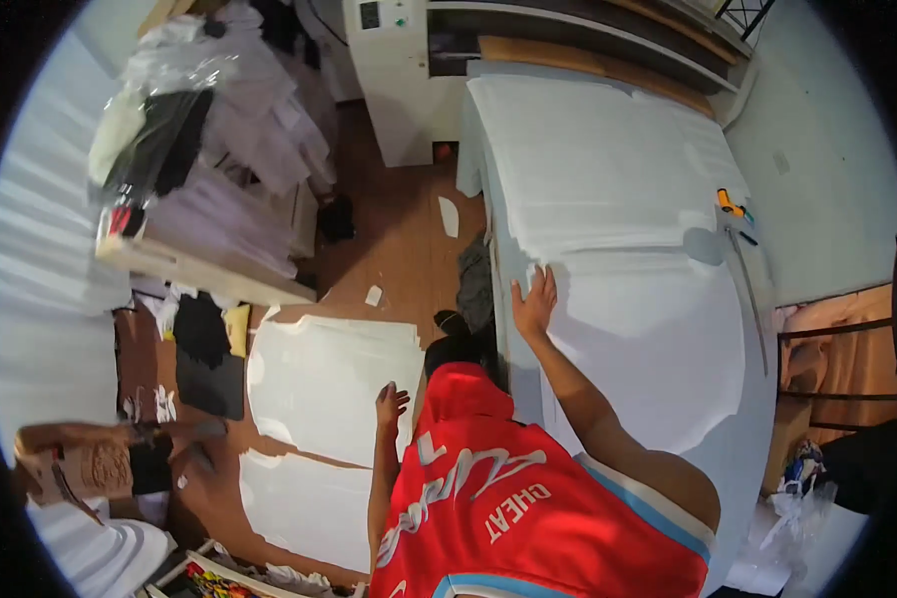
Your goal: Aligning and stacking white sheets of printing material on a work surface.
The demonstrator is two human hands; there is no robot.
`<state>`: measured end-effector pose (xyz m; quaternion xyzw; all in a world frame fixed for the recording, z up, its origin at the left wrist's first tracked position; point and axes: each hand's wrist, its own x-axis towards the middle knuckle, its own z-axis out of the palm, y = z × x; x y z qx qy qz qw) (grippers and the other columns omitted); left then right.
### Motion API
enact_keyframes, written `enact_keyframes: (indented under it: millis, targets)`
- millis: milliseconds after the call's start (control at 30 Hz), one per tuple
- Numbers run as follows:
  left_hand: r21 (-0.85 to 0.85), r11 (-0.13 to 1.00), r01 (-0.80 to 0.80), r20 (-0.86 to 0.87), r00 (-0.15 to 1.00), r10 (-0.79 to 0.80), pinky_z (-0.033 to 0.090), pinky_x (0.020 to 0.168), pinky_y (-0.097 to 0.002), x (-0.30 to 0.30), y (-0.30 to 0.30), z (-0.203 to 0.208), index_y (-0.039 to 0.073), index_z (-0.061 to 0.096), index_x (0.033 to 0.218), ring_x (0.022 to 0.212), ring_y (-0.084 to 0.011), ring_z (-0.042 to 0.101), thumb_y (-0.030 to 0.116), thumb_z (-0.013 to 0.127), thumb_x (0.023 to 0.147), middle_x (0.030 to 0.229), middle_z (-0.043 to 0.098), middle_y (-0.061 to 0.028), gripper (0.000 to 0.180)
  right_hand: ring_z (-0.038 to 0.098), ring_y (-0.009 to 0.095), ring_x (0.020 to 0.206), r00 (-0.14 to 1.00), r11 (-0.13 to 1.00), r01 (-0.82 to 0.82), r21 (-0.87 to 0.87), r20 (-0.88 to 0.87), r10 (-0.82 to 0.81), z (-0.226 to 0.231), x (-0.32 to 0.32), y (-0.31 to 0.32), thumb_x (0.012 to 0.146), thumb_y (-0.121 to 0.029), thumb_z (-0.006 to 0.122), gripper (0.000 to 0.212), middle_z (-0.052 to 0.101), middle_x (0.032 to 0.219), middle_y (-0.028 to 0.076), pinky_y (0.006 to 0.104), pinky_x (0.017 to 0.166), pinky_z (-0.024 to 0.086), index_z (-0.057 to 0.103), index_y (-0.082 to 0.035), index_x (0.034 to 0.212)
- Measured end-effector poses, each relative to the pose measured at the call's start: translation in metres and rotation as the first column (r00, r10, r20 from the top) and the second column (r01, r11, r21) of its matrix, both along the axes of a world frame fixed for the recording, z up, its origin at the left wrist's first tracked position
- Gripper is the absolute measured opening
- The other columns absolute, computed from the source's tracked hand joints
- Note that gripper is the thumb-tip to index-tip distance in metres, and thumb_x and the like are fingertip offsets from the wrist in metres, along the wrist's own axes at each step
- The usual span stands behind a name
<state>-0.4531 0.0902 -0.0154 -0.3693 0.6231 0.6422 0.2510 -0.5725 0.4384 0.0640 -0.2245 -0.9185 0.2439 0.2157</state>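
Observation:
My right hand [535, 299] rests with its fingers spread at the left edge of a large white sheet [648, 339], cut with curved edges, on the pale blue-grey covered table [752, 498]. Behind that sheet, a stack of similar white sheets [608, 159] covers the far part of the table. My left hand [392, 407] hangs beside my body, fingers loosely apart and nothing seen in it. Below it, white cut pieces [334, 374] lie stacked on the brown floor, with another white piece [299, 508] nearer.
A large white machine [394, 90] stands behind the table. Bundled white fabric [269, 110] fills a wooden-edged rack at the far left. A yellow-and-black tool [731, 203] and a long metal ruler [747, 289] lie along the table's right side. Another person [90, 468] is at the lower left.

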Motion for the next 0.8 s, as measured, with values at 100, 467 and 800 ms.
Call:
enact_keyframes:
  millis: [100, 467, 800]
  targets:
    - [-0.039, 0.948, 0.315, -0.041, 0.948, -0.317, 0.049, 0.073, -0.0360, -0.058, 0.022, -0.032, 0.003, 0.055, 0.124, 0.087, -0.0185, 0.064, 0.044, 0.054, 0.092, 0.099, 0.068, -0.0129, 0.052, 0.030, 0.040, 0.134, 0.999, 0.999, 0.034, 0.014, -0.029, -0.033, -0.022, -0.087, 0.062, 0.084, -0.046, 0.063, 0.075, 0.031, 0.145, 0.026, 0.0492, 0.109, 0.026, 0.037, -0.002, 0.140]
    - [-0.133, 0.903, 0.408, 0.044, 0.913, -0.406, 0.042, 0.056, -0.0296, -0.189, 0.037, 0.009, 0.001, 0.062, 0.090, 0.064, -0.0140, 0.052, 0.042, 0.052, 0.094, 0.076, 0.060, -0.0040, 0.042, 0.042, 0.036, 0.125, 0.962, 0.992, 0.113, 0.061, 0.241, -0.125, 0.012, -0.126, 0.136, 0.084, -0.035, 0.065, 0.053, 0.047, 0.133, 0.020, 0.0464, 0.103, 0.036, 0.052, -0.005, 0.126]
    - [-0.066, 0.948, 0.312, -0.639, 0.716, -0.280, 0.046, 0.073, -0.0278, -0.321, 0.188, 0.126, -0.002, 0.059, 0.116, 0.083, -0.0145, 0.058, 0.025, 0.059, 0.094, 0.093, 0.065, -0.0065, 0.034, 0.039, 0.035, 0.129, 0.912, 0.947, -0.289, 0.139, 0.341, 0.228, 0.032, -0.108, 0.135, 0.084, -0.041, 0.065, 0.064, 0.042, 0.140, 0.016, 0.0441, 0.107, 0.032, 0.044, -0.007, 0.135]
